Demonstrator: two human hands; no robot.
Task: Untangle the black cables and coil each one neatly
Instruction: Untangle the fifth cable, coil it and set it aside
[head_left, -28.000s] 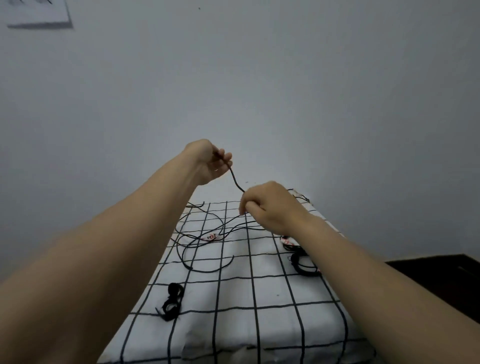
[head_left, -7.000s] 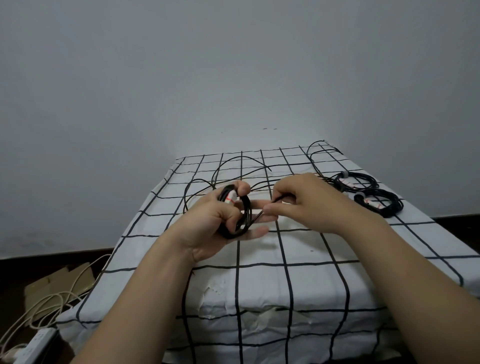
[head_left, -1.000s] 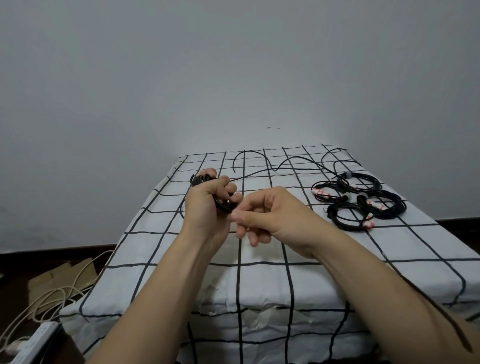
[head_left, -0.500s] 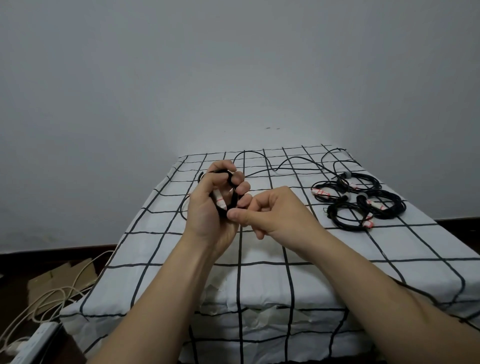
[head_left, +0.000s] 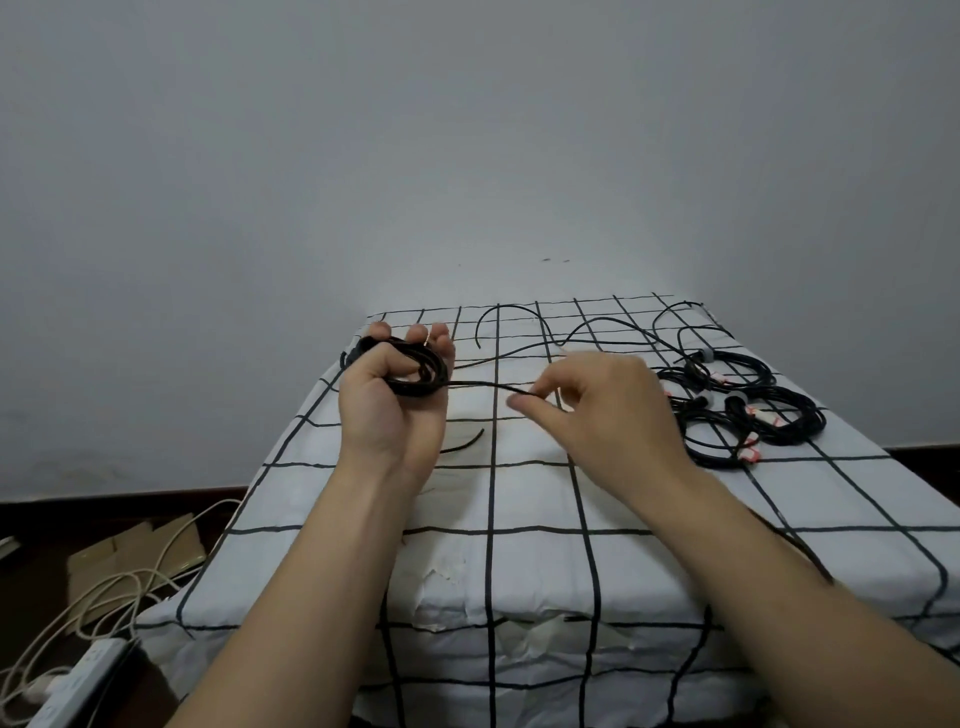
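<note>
Above the worktop (head_left: 519, 499), the left hand (head_left: 387, 410) grips a black coil (head_left: 415, 371); at its 3 o'clock the right hand (head_left: 597, 410) pinches the coil's tail (head_left: 483, 385). Finished coils (head_left: 748, 410) lie at 3 o'clock, loose cables (head_left: 597, 325) at 1 o'clock. A slack left grip could let the loops spring open, I judge.

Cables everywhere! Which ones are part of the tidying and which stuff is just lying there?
Part of the job:
coil in left hand
its tail, pinched by right hand
loose cables
finished coils

Just lying about:
white cords
power strip
cardboard
</note>
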